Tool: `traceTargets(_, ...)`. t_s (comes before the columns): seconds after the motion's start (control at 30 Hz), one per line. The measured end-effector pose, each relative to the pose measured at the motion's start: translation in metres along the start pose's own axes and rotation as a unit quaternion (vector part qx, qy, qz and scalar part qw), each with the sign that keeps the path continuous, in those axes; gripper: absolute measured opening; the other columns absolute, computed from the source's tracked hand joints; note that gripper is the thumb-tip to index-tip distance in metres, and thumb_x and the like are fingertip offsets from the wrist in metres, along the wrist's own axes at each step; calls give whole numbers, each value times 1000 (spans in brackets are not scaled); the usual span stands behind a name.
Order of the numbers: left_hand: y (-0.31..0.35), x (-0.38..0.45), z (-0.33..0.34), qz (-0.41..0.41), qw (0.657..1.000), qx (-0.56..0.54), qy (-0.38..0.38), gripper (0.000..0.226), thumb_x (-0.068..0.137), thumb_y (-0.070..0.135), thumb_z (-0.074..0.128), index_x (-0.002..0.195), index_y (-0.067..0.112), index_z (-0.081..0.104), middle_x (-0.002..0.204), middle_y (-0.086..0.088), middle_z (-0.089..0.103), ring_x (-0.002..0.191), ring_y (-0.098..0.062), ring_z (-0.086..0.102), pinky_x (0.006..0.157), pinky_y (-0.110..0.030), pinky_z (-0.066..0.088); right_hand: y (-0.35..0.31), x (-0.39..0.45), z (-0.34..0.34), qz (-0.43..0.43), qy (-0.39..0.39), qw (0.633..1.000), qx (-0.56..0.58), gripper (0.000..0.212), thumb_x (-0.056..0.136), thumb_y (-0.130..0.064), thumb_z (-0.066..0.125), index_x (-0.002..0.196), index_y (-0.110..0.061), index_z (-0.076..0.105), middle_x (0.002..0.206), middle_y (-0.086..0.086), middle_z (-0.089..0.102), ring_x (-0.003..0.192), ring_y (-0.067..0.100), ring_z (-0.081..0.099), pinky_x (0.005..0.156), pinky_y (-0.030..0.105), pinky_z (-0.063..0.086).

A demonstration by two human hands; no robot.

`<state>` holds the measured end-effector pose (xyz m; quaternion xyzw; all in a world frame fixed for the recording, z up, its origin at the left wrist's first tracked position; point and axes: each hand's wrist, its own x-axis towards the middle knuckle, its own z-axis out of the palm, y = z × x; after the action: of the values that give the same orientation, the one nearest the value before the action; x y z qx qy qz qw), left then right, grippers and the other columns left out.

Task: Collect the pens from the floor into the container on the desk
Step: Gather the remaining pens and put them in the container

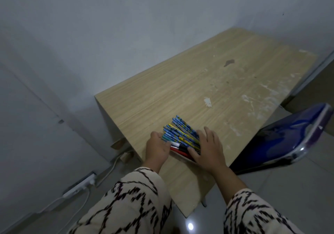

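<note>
Pale grey walls meet in a corner behind a light wood-grain counter, whose top is scuffed with white patches and one dark chip. A blue chair with a glossy seat stands at the counter's right side, on a light tiled floor. Down at the left, by the wall, a white power strip lies on the floor with a white cable running up from it.

Near the front edge of the counter lies a bundle of pens, mostly blue with yellow markings, fanned out and pointing away toward the back left. Below them are a few thicker ones in red, white and black. They seem to sit in a low container, of which only a pale edge shows beneath the red pen; its shape cannot be made out.

Both hands flank the bundle. The left hand presses against the left ends of the pens, its fingers curled inward and partly hidden behind the bundle. The right hand lies palm-down over the right side, fingers spread and resting on the pens, thumb reaching across the red one. Neither hand is clamped around anything; they cup the bundle from either side. Both arms wear cream sleeves with a black zigzag print.
</note>
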<state>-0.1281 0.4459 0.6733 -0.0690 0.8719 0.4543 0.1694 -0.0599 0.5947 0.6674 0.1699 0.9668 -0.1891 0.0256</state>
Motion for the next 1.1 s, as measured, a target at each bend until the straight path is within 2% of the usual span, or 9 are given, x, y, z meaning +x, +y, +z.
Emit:
traceTargets(0.13,-2,5,8,-3,999,-45,-10,29,86,9,58,110,7,41,71,-9,52,67,-28,55,62,-39,44,8,11,-9,45,-6,999,-27,46,94,-22,42,138,-11,35,142,12,41,129,32,35,102,40,34)
traceTargets(0.27,-3,4,9,13,999,-41,0,23,87,7,58,102,12,42,62,-2,48,60,-24,52,64,-48,52,12,19,-20,66,-33,997,1,45,94,-8,39,138,-16,36,134,11,50,124,33,38,95,41,40)
traceTargets(0.37,-2,2,6,17,999,-22,21,23,87,9,56,108,9,48,62,-2,51,55,-23,50,59,-39,47,10,13,-15,63,-28,998,0,49,90,-3,40,135,-21,40,132,9,52,121,32,40,92,40,41)
traceTargets(0.57,-5,4,-10,-17,999,-9,34,28,85,5,45,111,11,52,111,-23,61,59,-19,47,60,-30,35,-2,9,-8,45,-34,998,8,56,87,8,38,132,-25,42,125,11,54,115,33,45,84,40,45)
traceTargets(0.77,-8,2,-16,-6,1000,8,19,32,85,-3,42,113,10,50,116,-27,55,81,-33,52,65,-31,36,-7,15,-10,28,-45,998,22,54,86,5,42,130,-26,45,122,12,57,113,32,51,82,42,51)
traceTargets(0.9,-12,4,-17,-3,1000,-10,21,32,87,-1,41,115,12,49,117,-32,55,76,-31,51,66,-39,43,-13,8,-10,7,-56,998,-12,45,91,-14,47,134,-23,40,132,10,46,120,31,42,83,39,45)
traceTargets(0.97,-13,1,-21,-3,999,-30,30,30,89,3,45,118,9,48,121,-30,52,77,-27,50,77,-45,49,-19,5,-12,-23,-39,999,-17,44,90,-17,49,132,-21,42,138,9,39,122,31,39,86,40,45)
traceTargets(1.03,-13,-5,-33,-9,998,-37,40,33,90,7,49,123,7,45,126,-25,49,96,-35,55,84,-43,48,-34,3,-15,-51,-11,999,-11,43,87,-17,51,130,-17,46,140,9,38,121,32,40,88,41,44)
traceTargets(1.1,-17,-10,-45,-13,998,-53,40,39,89,4,49,127,5,42,131,-25,46,105,-38,54,74,-40,47,-51,0,-18,-78,11,997,9,43,86,-15,51,129,-14,47,138,11,40,119,33,41,88,43,44)
